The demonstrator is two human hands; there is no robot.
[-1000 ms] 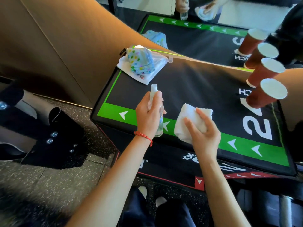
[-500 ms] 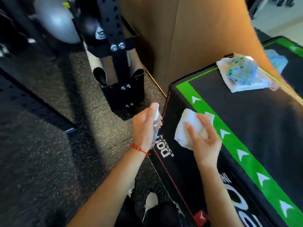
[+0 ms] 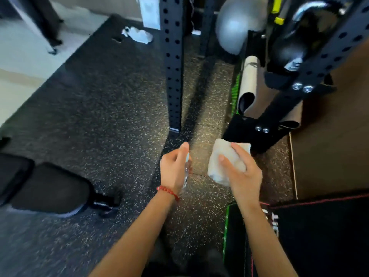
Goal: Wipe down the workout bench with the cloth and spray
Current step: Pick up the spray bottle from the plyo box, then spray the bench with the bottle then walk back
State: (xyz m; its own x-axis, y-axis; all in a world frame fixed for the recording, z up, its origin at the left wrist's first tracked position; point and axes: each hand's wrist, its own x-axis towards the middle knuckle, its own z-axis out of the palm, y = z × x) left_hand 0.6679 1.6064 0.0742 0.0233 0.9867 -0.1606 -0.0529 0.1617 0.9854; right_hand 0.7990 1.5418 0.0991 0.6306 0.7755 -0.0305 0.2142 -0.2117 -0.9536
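Over speckled gym flooring (image 3: 111, 100), the view has swung off the box; left hand (image 3: 173, 168) grips the spray bottle (image 3: 186, 172), right hand (image 3: 242, 172) clutches the cloth (image 3: 221, 162), bench (image 3: 46, 186) near-left, unwiped.

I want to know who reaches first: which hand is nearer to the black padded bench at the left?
Left. The left hand, gripping the spray bottle, is just right of the bench. The right hand, holding the white cloth, is farther right.
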